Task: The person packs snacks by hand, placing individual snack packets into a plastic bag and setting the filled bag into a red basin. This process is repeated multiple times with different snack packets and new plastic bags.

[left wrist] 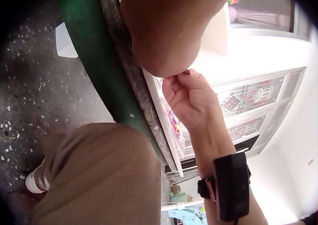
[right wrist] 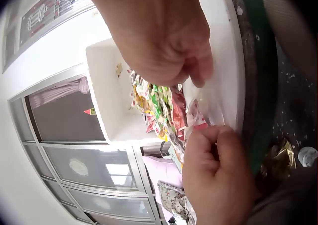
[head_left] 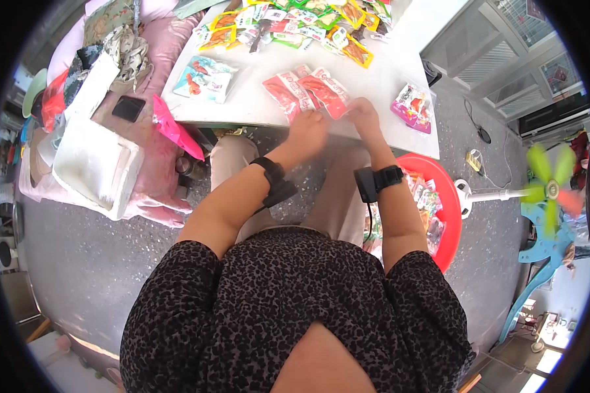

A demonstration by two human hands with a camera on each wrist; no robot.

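Red-and-white snack packets [head_left: 324, 92] lie at the table's near edge, with clear plastic showing around them. My left hand [head_left: 308, 134] is at their near side, its thumb and fingers curled and pinching the clear plastic bag [right wrist: 214, 113] in the right wrist view. To the right, my right hand [head_left: 366, 121] is at the packets' right corner, thumb and fingertips together on the plastic. A small dark bit shows by its fingertips in the left wrist view, mostly hidden behind the left hand.
Colourful snack packets [head_left: 295, 23] are heaped at the table's far side. A blue-white bag [head_left: 203, 78] lies left, a purple packet [head_left: 412, 108] right. A red basin [head_left: 449, 216] of packets stands on the floor by my right arm, near a fan [head_left: 552, 190].
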